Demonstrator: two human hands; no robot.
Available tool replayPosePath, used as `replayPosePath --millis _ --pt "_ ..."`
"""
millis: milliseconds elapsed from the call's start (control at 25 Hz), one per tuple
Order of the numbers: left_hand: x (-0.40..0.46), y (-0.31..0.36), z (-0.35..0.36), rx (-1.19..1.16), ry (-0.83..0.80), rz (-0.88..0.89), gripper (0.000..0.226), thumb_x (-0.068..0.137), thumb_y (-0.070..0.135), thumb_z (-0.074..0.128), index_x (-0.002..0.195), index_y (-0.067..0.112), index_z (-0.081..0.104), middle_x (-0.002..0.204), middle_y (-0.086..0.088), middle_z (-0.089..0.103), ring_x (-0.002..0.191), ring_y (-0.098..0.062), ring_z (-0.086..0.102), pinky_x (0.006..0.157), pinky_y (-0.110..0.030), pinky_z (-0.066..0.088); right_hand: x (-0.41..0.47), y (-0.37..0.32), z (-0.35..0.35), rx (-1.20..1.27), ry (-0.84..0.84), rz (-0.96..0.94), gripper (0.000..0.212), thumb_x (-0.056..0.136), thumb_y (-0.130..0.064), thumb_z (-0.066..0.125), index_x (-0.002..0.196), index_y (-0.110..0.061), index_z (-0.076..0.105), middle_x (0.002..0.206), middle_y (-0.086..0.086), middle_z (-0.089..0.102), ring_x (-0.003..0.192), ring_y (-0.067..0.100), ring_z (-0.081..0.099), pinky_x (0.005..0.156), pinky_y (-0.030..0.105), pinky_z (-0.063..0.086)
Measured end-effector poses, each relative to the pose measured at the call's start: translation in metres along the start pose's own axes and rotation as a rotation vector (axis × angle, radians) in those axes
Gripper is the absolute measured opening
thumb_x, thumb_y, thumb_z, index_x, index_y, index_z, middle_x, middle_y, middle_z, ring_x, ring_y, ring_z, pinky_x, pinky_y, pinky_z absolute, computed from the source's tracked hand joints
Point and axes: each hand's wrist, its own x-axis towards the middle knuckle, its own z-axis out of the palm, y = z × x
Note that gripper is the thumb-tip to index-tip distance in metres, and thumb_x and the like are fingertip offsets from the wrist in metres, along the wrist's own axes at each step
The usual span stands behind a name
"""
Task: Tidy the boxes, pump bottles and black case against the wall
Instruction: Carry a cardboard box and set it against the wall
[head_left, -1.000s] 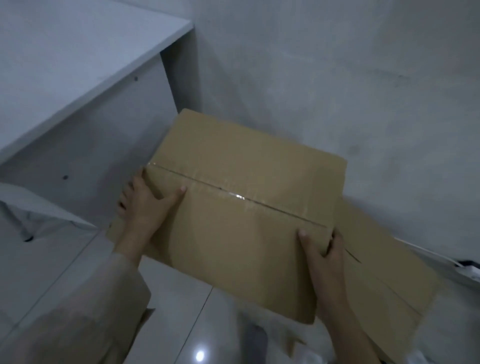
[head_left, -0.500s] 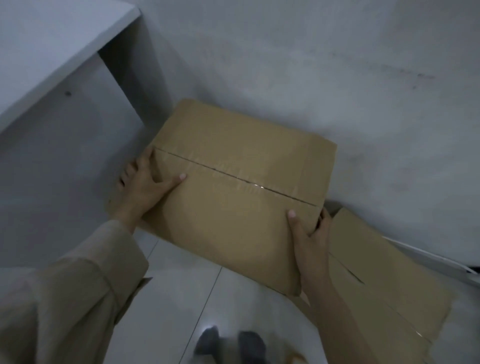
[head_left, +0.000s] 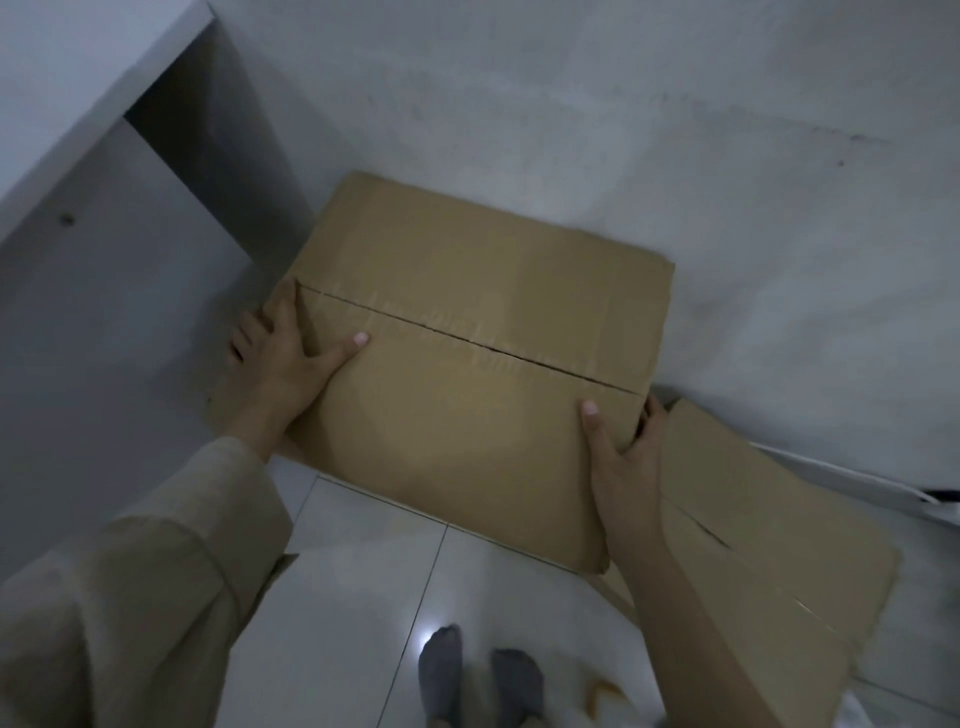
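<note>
We found the large cardboard box (head_left: 467, 374) in the corner against the wall (head_left: 675, 156), beside the white desk (head_left: 78, 130). Left hand (head_left: 291, 358) and right hand (head_left: 623, 457) gripped its side edges. Seating appeared underway; release comes next, though floor contact was dim. A second box (head_left: 753, 519) lay alongside on the pale tiled floor (head_left: 363, 597).

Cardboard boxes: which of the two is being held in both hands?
The larger box nearer the desk: left hand grips its left edge, right hand its right edge. The second box, to its right, is untouched.
</note>
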Motion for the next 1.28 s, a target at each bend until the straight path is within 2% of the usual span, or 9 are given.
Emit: replayPosePath --millis 80,200,320,440,600,760,880,1040,1280 --pt "-0.002 0.002 0.006 0.022 0.058 0.035 0.091 0.074 0.067 0.053 0.145 0.026 0.012 0.153 -0.021 0.007 0.142 -0.039 0.005 0.115 -0.053 0.006 0.001 0.0 0.0 -0.012 -0.003 0.005 0.062 0.087 -0.029 0.06 0.139 -0.014 0.029 0.134 0.002 0.05 0.115 0.015 0.052 0.094 0.028 0.042" --pt "-0.023 0.025 0.022 -0.022 0.106 0.108 0.066 0.09 0.045 0.044 0.145 0.017 0.02 0.156 -0.018 -0.002 0.144 -0.037 -0.004 0.116 -0.051 0.001 -0.001 -0.003 -0.002 -0.025 -0.018 0.038 0.062 0.088 -0.031 0.058 0.14 -0.017 0.026 0.128 -0.003 0.048 0.11 0.013 0.049 0.091 0.027 0.038" --pt "-0.065 0.071 0.047 -0.129 0.016 0.27 0.063 0.087 0.043 0.039 0.142 0.015 0.03 0.157 -0.015 0.009 0.145 -0.031 0.004 0.116 -0.044 0.002 -0.001 -0.009 -0.014 0.01 -0.096 0.106 0.056 0.091 -0.033 0.051 0.14 -0.022 0.025 0.123 -0.006 0.045 0.108 0.01 0.046 0.087 0.02 0.037" --pt "-0.113 0.126 0.074 -0.241 -0.108 0.46 0.062 0.081 0.044 0.037 0.135 0.013 0.042 0.154 -0.01 0.02 0.145 -0.025 0.011 0.116 -0.035 0.004 -0.001 -0.008 -0.043 0.034 -0.155 0.179 0.037 0.095 -0.036 0.041 0.13 -0.022 0.042 0.116 -0.011 0.052 0.101 0.006 0.05 0.077 0.013 0.042" --pt "-0.168 0.193 0.112 -0.339 -0.249 0.666 0.047 0.086 0.037 0.039 0.125 0.013 0.052 0.149 -0.007 0.034 0.143 -0.022 0.017 0.113 -0.026 0.008 -0.001 0.027 -0.113 0.04 -0.001 0.21 0.024 0.097 -0.034 0.038 0.11 -0.022 0.054 0.11 0.002 0.058 0.107 0.019 0.055 0.096 0.038 0.043" --pt "-0.208 0.236 0.161 -0.32 -0.334 0.821 0.033 0.089 0.021 0.046 0.12 0.015 0.054 0.145 -0.003 0.04 0.142 -0.018 0.02 0.113 -0.025 0.012 -0.001 0.074 -0.204 0.055 0.223 0.355 0.028 0.097 -0.028 0.038 0.113 -0.014 0.056 0.111 0.004 0.059 0.108 0.025 0.057 0.09 0.037 0.043" --pt "-0.223 0.243 0.209 -0.238 -0.43 0.781 0.033 0.09 0.014 0.05 0.122 0.011 0.053 0.144 -0.008 0.04 0.142 -0.023 0.019 0.114 -0.029 0.013 0.0 0.111 -0.259 -0.001 0.311 0.408 0.029 0.097 -0.026 0.039 0.117 -0.012 0.054 0.115 0.006 0.058 0.106 0.023 0.054 0.091 0.037 0.043" --pt "-0.236 0.234 0.279 -0.037 -0.564 0.665 0.043 0.088 0.024 0.051 0.127 0.005 0.046 0.139 -0.016 0.041 0.138 -0.028 0.023 0.111 -0.034 0.019 0.001 0.172 -0.312 -0.147 0.425 0.454 0.031 0.093 -0.014 0.048 0.123 -0.004 0.049 0.124 0.017 0.054 0.112 0.027 0.051 0.092 0.036 0.042" --pt "-0.222 0.216 0.344 0.214 -0.562 0.388 0.086 0.08 0.039 0.064 0.143 0.008 0.015 0.155 -0.017 0.008 0.143 -0.034 0.007 0.116 -0.044 0.013 0.007 0.246 -0.339 -0.242 0.476 0.603 0.062 0.087 -0.012 0.056 0.141 -0.008 0.026 0.14 0.018 0.039 0.123 0.033 0.043 0.096 0.041 0.039"
